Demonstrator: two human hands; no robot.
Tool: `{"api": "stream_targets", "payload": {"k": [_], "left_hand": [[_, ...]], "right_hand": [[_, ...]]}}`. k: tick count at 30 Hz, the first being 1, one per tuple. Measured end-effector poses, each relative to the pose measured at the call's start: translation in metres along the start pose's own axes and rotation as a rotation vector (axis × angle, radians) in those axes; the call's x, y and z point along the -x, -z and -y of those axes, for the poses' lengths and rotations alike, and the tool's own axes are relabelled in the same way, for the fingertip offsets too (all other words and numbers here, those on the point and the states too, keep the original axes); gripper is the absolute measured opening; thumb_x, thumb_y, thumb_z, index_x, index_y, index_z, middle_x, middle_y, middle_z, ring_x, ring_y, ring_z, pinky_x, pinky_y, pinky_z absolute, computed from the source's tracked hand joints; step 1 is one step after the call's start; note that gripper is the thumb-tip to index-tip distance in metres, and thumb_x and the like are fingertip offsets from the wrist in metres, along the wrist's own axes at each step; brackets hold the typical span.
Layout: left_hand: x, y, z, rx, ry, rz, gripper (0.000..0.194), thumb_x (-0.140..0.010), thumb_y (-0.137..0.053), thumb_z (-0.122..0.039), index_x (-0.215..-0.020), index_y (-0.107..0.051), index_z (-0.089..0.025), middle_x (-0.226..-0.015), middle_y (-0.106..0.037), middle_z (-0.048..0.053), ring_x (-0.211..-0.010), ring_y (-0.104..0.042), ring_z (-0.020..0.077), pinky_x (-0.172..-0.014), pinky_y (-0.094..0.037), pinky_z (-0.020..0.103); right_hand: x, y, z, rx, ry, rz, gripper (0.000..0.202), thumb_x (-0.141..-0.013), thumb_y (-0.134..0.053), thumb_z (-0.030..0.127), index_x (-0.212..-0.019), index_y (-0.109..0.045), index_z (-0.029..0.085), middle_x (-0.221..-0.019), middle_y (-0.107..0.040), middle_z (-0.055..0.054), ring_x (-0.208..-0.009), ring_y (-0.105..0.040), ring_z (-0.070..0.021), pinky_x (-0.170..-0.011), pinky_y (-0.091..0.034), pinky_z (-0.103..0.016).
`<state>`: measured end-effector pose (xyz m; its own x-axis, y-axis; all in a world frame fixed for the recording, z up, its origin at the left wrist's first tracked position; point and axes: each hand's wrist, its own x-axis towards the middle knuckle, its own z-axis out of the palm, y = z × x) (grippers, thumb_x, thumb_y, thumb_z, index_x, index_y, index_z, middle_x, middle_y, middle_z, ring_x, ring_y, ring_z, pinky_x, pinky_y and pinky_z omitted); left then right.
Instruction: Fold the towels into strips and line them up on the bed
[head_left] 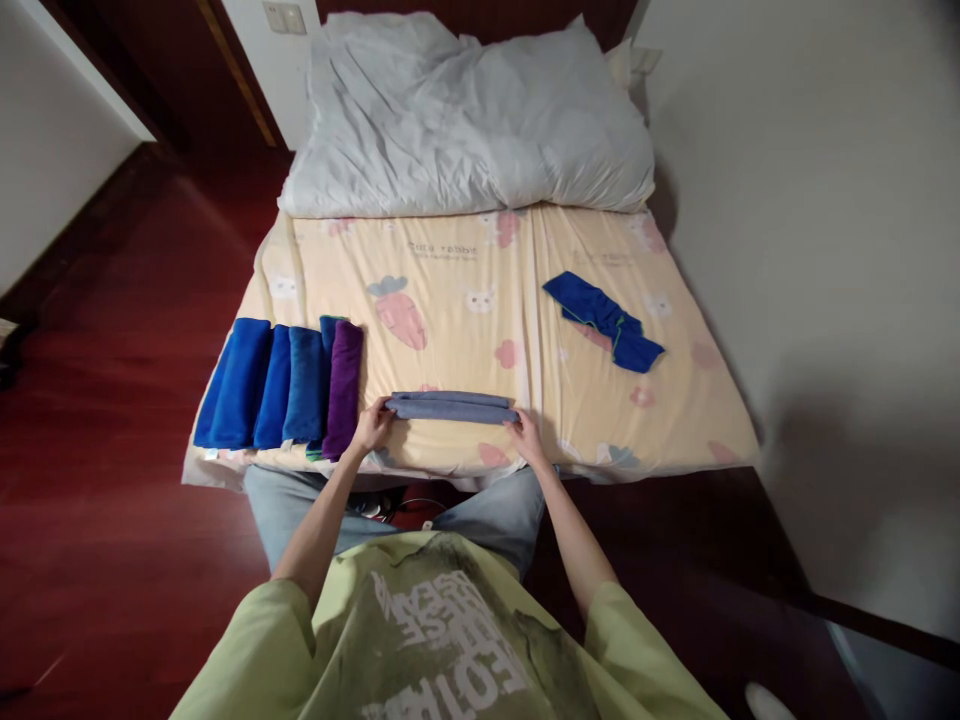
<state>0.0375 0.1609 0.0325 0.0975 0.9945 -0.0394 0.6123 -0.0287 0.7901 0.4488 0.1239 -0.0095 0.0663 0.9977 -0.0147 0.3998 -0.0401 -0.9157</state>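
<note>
A grey-blue towel, folded into a long narrow strip, lies crosswise near the front edge of the bed. My left hand pinches its left end, and my right hand grips the right end with fingers closed. Just left of my left hand, several folded towels stand side by side in a row: blue ones and a purple one at the right end. Farther off to the right, a crumpled blue towel with green edging rests on the sheet.
The bed has a cream sheet printed with carrots and rabbits. A bunched grey-white quilt covers the head end. A pale wall runs along the right; dark red floor lies to the left.
</note>
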Motion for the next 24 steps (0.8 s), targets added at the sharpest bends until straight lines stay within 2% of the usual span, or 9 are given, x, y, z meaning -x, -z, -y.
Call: {"api": "stream_targets", "payload": {"k": [3,6,9,12,16,19,21,24], "left_hand": [[-0.015,-0.001,-0.004,-0.032,0.048,-0.044,0.037,-0.089,-0.049,-0.039,-0.118,-0.058,-0.017,-0.086,-0.070,0.005,-0.080,-0.068,0.0211,-0.074,-0.051,0.029],[-0.031,0.001,-0.009,-0.091,0.125,-0.041,0.035,-0.090,-0.050,-0.034,-0.119,-0.058,-0.017,-0.078,-0.068,0.003,-0.075,-0.068,0.0210,-0.072,-0.050,0.028],[-0.047,0.002,-0.012,-0.153,0.204,0.004,0.031,-0.089,-0.052,-0.029,-0.118,-0.057,-0.018,-0.078,-0.070,0.004,-0.076,-0.068,0.0215,-0.074,-0.049,0.029],[-0.055,-0.001,-0.012,-0.205,0.210,0.034,0.029,-0.088,-0.054,-0.023,-0.117,-0.057,-0.020,-0.084,-0.072,0.005,-0.079,-0.069,0.0219,-0.077,-0.049,0.030],[-0.053,-0.008,-0.013,-0.307,0.079,-0.057,0.027,-0.086,-0.056,-0.018,-0.112,-0.060,-0.018,-0.096,-0.067,0.010,-0.089,-0.066,0.0241,-0.085,-0.051,0.035],[-0.047,-0.012,-0.017,-0.455,-0.063,-0.121,0.022,-0.090,-0.051,-0.016,-0.107,-0.064,-0.016,-0.109,-0.062,0.017,-0.101,-0.062,0.0275,-0.092,-0.049,0.040],[-0.042,-0.013,-0.019,-0.552,-0.200,-0.080,0.024,-0.092,-0.047,-0.015,-0.106,-0.066,-0.016,-0.115,-0.061,0.018,-0.108,-0.059,0.0295,-0.095,-0.046,0.043],[-0.034,-0.011,-0.019,-0.624,-0.382,0.041,0.028,-0.089,-0.048,-0.012,-0.110,-0.066,-0.016,-0.117,-0.062,0.017,-0.113,-0.056,0.0303,-0.096,-0.045,0.044]], "right_hand": [[-0.011,-0.003,0.005,-0.017,-0.054,-0.028,0.044,-0.087,-0.054,0.051,-0.111,-0.062,0.015,-0.097,-0.072,-0.012,-0.087,-0.069,-0.0229,-0.080,-0.056,-0.035],[-0.024,-0.004,0.013,0.067,-0.061,-0.072,0.040,-0.088,-0.051,0.055,-0.096,-0.062,0.018,-0.085,-0.070,-0.009,-0.076,-0.065,-0.0207,-0.072,-0.054,-0.032],[-0.036,-0.004,0.020,0.133,-0.081,-0.082,0.035,-0.087,-0.051,0.054,-0.083,-0.059,0.020,-0.075,-0.066,-0.005,-0.068,-0.061,-0.0186,-0.066,-0.051,-0.029],[-0.042,-0.005,0.025,0.126,-0.121,-0.045,0.031,-0.086,-0.055,0.050,-0.081,-0.059,0.020,-0.076,-0.069,-0.007,-0.069,-0.064,-0.0191,-0.065,-0.051,-0.028],[-0.035,-0.009,0.031,0.203,-0.111,-0.109,0.031,-0.087,-0.060,0.045,-0.100,-0.064,0.017,-0.081,-0.071,-0.009,-0.073,-0.067,-0.0215,-0.068,-0.053,-0.030],[-0.024,-0.014,0.036,0.384,0.059,-0.219,0.034,-0.093,-0.055,0.039,-0.117,-0.063,0.017,-0.103,-0.070,-0.013,-0.089,-0.066,-0.0234,-0.083,-0.054,-0.036],[-0.018,-0.015,0.040,0.524,0.198,-0.223,0.029,-0.096,-0.050,0.030,-0.116,-0.067,0.018,-0.120,-0.064,-0.016,-0.105,-0.063,-0.0252,-0.097,-0.049,-0.041],[-0.013,-0.012,0.042,0.669,0.350,-0.108,0.033,-0.095,-0.044,0.015,-0.111,-0.072,0.020,-0.123,-0.065,-0.014,-0.117,-0.058,-0.0257,-0.106,-0.042,-0.043]]}}
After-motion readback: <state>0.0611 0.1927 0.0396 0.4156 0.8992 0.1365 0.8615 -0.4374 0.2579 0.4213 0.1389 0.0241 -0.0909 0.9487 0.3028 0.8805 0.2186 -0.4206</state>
